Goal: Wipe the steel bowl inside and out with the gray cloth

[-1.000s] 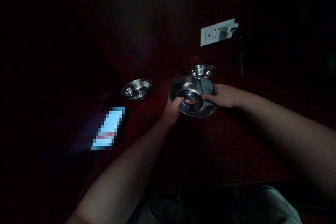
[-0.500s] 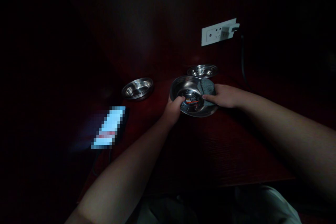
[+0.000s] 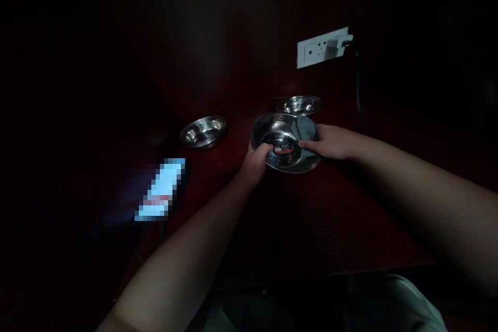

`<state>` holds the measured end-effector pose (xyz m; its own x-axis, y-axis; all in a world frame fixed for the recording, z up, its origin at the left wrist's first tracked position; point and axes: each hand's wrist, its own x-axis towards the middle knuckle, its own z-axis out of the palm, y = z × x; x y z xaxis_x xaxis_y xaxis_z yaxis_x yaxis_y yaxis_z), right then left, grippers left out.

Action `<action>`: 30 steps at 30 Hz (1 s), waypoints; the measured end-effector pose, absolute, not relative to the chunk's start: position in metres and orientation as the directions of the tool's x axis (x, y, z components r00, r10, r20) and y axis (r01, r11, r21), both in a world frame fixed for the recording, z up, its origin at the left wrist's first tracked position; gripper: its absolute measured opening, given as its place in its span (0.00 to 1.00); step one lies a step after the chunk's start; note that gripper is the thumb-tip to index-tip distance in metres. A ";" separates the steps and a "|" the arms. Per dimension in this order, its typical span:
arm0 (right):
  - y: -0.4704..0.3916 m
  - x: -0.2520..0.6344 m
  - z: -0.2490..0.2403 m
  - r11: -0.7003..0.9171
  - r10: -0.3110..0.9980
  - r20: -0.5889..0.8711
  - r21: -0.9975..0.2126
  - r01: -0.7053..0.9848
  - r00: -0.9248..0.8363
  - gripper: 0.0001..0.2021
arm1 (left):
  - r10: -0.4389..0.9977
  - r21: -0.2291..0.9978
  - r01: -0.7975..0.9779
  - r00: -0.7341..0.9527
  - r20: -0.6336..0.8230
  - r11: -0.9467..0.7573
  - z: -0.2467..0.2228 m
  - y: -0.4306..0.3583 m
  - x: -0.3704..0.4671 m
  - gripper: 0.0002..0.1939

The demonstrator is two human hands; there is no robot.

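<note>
A shiny metal bowl (image 3: 278, 127) with a label on its inner bottom is held between my two hands, tilted toward me. My left hand (image 3: 256, 160) grips its left rim, the thumb reaching inside. On the right side, my right hand (image 3: 330, 141) is closed on a grey-green cloth (image 3: 308, 132) folded over the bowl's rim, with the thumb on the inner face. The fingers behind the bowl are hidden.
Metal bowls, seemingly stacked (image 3: 204, 132), stand at left on the dark red table (image 3: 311, 218). Another metal bowl (image 3: 299, 105) sits behind the held one. A lit phone (image 3: 161, 189) lies left. A socket (image 3: 321, 47) with plug and cable (image 3: 358, 85) is on the wall.
Almost nothing differs. The whole view has shifted very slightly, and both hands keep their hold on the bowl and the cloth.
</note>
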<state>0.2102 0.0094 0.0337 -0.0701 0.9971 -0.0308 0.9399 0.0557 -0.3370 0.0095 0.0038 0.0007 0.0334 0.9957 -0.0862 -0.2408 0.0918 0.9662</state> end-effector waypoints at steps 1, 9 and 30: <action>0.010 0.210 0.034 0.056 0.997 -0.032 -0.335 0.941 -0.071 0.28 | 0.996 0.968 -0.236 0.029 -0.087 0.091 0.001 0.004 0.009 0.21; 0.009 0.210 0.034 0.060 0.996 -0.044 -0.357 0.932 -0.082 0.29 | 0.996 0.971 -0.221 0.029 -0.090 0.094 0.001 0.004 0.009 0.22; 0.008 0.210 0.033 0.043 0.998 -0.031 -0.349 0.936 -0.057 0.30 | 0.996 0.974 -0.211 0.037 -0.081 0.087 0.003 0.001 0.009 0.21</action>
<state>0.2096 0.0079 0.0329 -0.0569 0.9979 -0.0306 0.9361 0.0426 -0.3492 0.0086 0.0012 0.0031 0.0366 0.9960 -0.0813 -0.2107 0.0873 0.9736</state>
